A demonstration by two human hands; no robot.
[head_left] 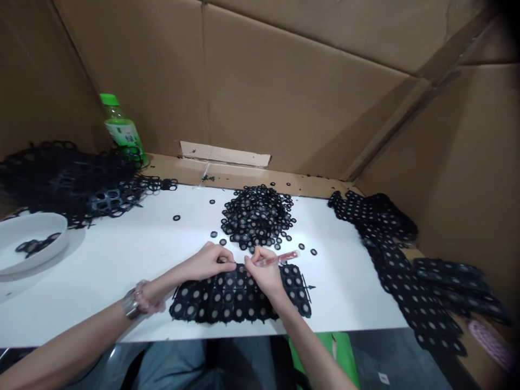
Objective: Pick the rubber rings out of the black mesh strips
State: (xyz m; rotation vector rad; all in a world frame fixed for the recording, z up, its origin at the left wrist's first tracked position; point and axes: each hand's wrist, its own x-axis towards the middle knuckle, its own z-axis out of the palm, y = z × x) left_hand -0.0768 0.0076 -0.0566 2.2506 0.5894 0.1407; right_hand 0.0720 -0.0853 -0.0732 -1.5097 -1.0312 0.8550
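A black rubber sheet (239,298) with rows of pale round discs lies on the white table in front of me. My right hand (266,273) is closed round a slim pen-like tool (280,260) with a clear reddish shaft; its tip is hidden by the fingers at the sheet's far edge. Just left of it, my left hand (209,261) pinches at the same edge, thumb and forefinger together. Something small and dark shows by those fingers, too small to name. Beyond both hands rises a heap of small black rings (258,216) with pale centres, several lying loose around it.
A white bowl (57,254) with a few black pieces stands at the left. Behind it are a tangle of black perforated sheet scraps (60,179) and a green bottle (125,135). More disc-covered black sheets (398,276) lie along the right. Cardboard walls (284,92) enclose the table.
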